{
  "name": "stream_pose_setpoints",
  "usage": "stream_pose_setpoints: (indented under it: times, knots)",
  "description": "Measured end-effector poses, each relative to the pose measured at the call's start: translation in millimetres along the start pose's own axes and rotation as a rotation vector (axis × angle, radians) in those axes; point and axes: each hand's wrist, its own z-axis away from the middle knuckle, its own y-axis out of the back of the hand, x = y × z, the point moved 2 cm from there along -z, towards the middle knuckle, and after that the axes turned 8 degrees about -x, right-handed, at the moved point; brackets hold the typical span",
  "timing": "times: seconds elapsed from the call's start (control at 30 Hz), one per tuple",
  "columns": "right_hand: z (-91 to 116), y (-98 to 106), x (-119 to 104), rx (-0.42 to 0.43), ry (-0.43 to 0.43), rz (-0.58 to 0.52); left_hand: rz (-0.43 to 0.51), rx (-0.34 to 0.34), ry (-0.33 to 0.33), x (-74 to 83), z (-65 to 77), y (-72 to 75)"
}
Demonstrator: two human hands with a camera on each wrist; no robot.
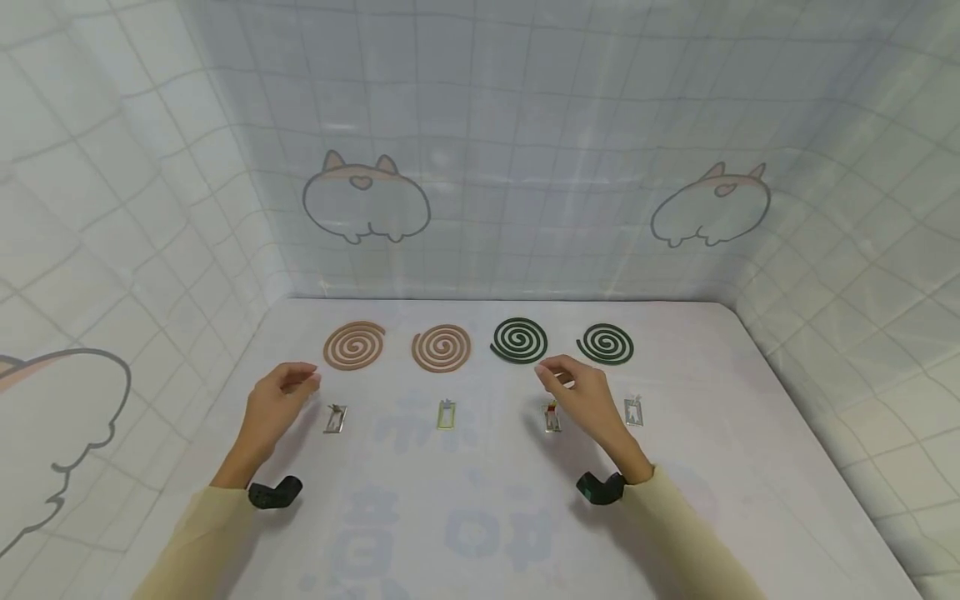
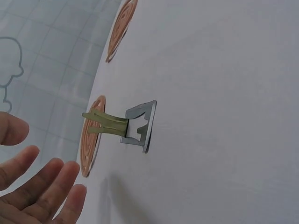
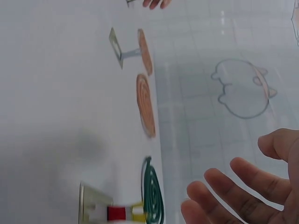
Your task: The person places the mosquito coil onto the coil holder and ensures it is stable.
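My left hand [image 1: 273, 408] hovers above the table, fingers loosely bent and holding nothing. Just right of it stands a small metal coil stand [image 2: 148, 128] with raised olive prongs. Over the table on the right, my right hand [image 1: 588, 400] is also relaxed and bare, its fingers [image 3: 219, 179] apart in the right wrist view. Close beside it is a stand with a red and yellow upright [image 3: 117, 213]. Behind the hands lie two brown mosquito coils [image 1: 356, 345] and two green mosquito coils [image 1: 519, 338] in a row.
A yellowish stand [image 1: 446, 427] sits between the hands, and a silver stand [image 1: 628, 412] is right of my right hand. White checked curtains with cartoon animals [image 1: 367, 200] border the white table [image 1: 465, 467] at the back and sides.
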Motion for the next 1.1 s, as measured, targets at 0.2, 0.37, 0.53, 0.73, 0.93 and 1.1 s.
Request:
stream_pose_setpoints:
  times: [0.2,0.37,0.53,0.73,0.93,1.1]
  knots:
    - [-11,-16,-13,-0.018,0.024,-0.024,0.069,0.004,0.049,-4.7,-5.7,2.9]
    - [-23,-32,-19,-0.063,0.033,-0.062,0.085,0.009,0.074,-7.9,-7.8,4.9]
    - [-35,-46,-22,-0.097,0.024,-0.125,0.143,0.004,0.067,-10.4,-12.9,7.0]
    - [-47,-62,-34,-0.122,0.020,-0.179,0.179,-0.017,0.088,-13.1,-20.9,9.5]
    - [-57,-77,-56,-0.179,0.039,-0.216,0.196,-0.032,0.082,-14.0,-27.2,11.8]
    - [-66,-93,-70,-0.229,0.027,-0.288,0.206,-0.040,0.087,-14.3,-33.2,14.6]
